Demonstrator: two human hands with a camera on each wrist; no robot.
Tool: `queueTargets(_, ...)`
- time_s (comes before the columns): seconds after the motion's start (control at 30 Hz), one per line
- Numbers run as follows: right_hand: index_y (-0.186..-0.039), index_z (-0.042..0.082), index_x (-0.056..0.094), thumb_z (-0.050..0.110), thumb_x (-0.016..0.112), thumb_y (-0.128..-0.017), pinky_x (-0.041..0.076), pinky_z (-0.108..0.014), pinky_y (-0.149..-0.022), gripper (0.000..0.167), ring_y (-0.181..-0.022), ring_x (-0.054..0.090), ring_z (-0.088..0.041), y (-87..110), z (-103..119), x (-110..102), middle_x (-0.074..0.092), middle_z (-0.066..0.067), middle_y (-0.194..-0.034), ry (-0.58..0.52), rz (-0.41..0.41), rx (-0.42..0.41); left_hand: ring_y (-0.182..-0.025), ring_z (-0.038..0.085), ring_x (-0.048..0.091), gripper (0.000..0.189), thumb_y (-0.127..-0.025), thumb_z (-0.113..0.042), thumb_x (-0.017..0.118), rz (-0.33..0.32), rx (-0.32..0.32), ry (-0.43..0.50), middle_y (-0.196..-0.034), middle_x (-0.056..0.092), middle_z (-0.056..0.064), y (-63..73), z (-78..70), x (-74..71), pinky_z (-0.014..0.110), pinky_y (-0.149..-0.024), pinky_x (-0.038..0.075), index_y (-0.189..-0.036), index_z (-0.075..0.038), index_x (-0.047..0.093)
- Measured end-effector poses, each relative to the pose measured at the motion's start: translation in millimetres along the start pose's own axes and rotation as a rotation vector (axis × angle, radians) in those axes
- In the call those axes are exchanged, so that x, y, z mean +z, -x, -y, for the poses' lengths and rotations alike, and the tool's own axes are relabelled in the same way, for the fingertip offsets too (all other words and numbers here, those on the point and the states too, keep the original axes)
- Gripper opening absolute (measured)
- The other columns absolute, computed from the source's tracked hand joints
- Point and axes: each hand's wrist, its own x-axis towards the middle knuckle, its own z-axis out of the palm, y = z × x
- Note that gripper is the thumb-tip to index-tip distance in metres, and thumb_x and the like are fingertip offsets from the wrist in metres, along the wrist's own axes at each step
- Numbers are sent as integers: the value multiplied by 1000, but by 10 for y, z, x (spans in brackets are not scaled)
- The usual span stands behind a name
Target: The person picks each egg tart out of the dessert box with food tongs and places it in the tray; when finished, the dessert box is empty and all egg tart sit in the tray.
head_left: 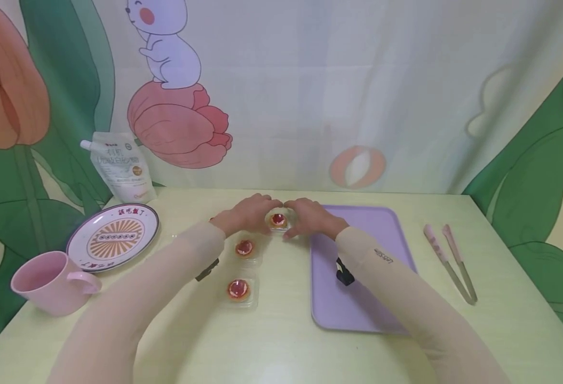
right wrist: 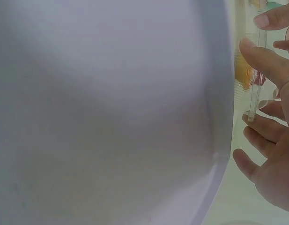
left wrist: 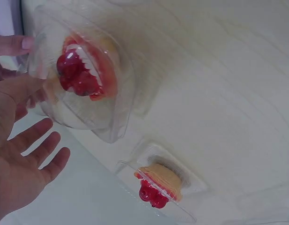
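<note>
A clear plastic box (head_left: 270,226) with a red-topped tart (head_left: 278,219) inside is between both hands at the far middle of the table. My left hand (head_left: 251,212) pinches its left edge with thumb and forefinger, the other fingers spread loosely, as the left wrist view shows. On the opposite side my right hand (head_left: 308,217) holds the rim; in the right wrist view its thumb and fingers (right wrist: 268,61) are at the box's edge (right wrist: 253,101). Nearer, two more boxed tarts stand in a column, one tart (head_left: 244,248) behind the other (head_left: 238,289).
A purple tray (head_left: 326,314) lies under the right forearm, with tongs (head_left: 454,261) to its right. On the left are a pink mug (head_left: 46,285), a patterned plate (head_left: 77,242) and a spouted pouch (head_left: 120,165). A printed curtain (head_left: 286,106) hangs behind the table.
</note>
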Motion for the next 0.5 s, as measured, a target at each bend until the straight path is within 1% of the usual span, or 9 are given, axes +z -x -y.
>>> queueTargets(0.13, -141, 3, 52, 35, 87, -75, 42, -55, -109, 81, -130, 54, -36, -7, -6, 14, 62, -15, -137, 14, 6, 2, -126, 30, 50, 73, -84, -27, 81, -18, 6, -37, -139, 57, 11, -35, -13, 41, 49, -108, 46, -148, -18, 48)
queueTargets(0.23, -141, 2, 52, 34, 86, -76, 41, -55, -109, 79, -130, 54, -36, -13, 1, 18, 62, -16, -136, 12, 13, 13, -125, 30, 50, 73, -83, -28, 82, -32, 8, -52, -138, 57, 11, -45, -28, 62, 49, -107, 46, -148, -17, 48)
queueTargets(0.37, -141, 0, 51, 34, 85, -77, 40, -54, -111, 80, -131, 53, -37, -15, 1, 19, 60, -18, -138, 11, 10, 31, -126, 31, 50, 73, -83, -29, 81, -46, -4, -80, -140, 56, 11, -42, -49, 68, 49, -107, 46, -147, -15, 48)
queueTargets(0.5, -143, -2, 48, 35, 84, -78, 39, -51, -113, 83, -134, 51, -38, -13, -17, 16, 57, -19, -142, 7, 14, 44, -129, 31, 49, 73, -83, -31, 81, -49, -31, -114, -142, 55, 11, -36, -74, 58, 51, -108, 45, -145, -13, 49)
